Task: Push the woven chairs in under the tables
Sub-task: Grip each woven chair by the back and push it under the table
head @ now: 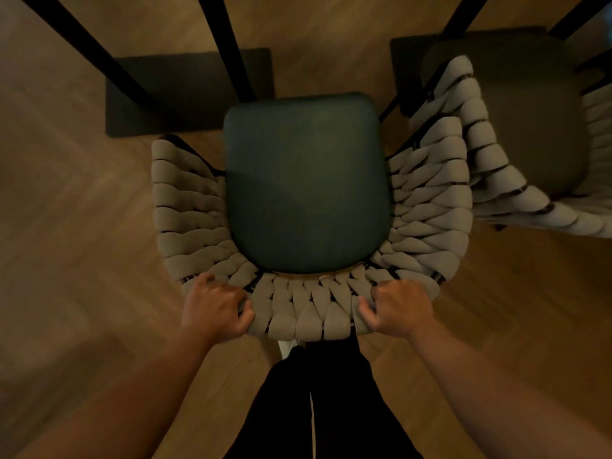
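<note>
- As we look straight down in the head view, the woven chair point(306, 306) stands directly before the person, its curved back nearest us and its dark green seat cushion point(308, 187) pointing towards the black table legs point(228, 44).
- The left hand point(215, 309) grasps the rim of the back left of centre, fingers curled over the top of the weave and thumb on its outer face. The right hand point(397, 309) grasps the rim in the same way right of centre.
- We judge that the two holds sit evenly either side of the middle so that a push would drive the chair straight rather than swivel it.
- The front edge of the cushion reaches the near corner of the dark base plate point(185, 91) from which the legs rise. The table top is not in view, so we cannot tell how far under the chair lies.
- A second woven chair point(490, 154) stands to the right over another dark base. Its near arm lies just beside the first chair's right arm, and we cannot tell whether they touch. We judge this the likeliest place to snag.
- The person's dark trousers point(314, 392) stand close behind the back on the wooden floor point(66, 226), which places the body in line with the push.
</note>
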{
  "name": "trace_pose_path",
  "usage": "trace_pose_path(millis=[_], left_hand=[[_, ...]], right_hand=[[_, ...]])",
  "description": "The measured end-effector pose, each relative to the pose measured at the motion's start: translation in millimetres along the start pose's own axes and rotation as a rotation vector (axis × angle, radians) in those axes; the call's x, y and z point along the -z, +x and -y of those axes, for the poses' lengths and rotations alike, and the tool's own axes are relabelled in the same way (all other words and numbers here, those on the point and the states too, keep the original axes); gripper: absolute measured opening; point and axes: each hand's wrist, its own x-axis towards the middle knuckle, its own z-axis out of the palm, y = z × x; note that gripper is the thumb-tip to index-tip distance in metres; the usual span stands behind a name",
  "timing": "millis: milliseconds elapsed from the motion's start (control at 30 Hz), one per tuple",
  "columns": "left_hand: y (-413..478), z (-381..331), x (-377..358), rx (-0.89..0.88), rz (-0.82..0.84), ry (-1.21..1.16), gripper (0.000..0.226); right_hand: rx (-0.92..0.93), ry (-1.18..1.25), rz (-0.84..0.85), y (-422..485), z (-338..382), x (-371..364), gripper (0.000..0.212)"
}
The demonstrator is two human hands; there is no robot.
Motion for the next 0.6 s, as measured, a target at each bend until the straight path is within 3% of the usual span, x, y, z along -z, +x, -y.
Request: trace_pose_path(millis=[600], left_hand=[[81,89,30,0.016,-0.093,0.051,0.049]], right_hand=[[0.026,0.032,0.042,114,12,50,0.054]])
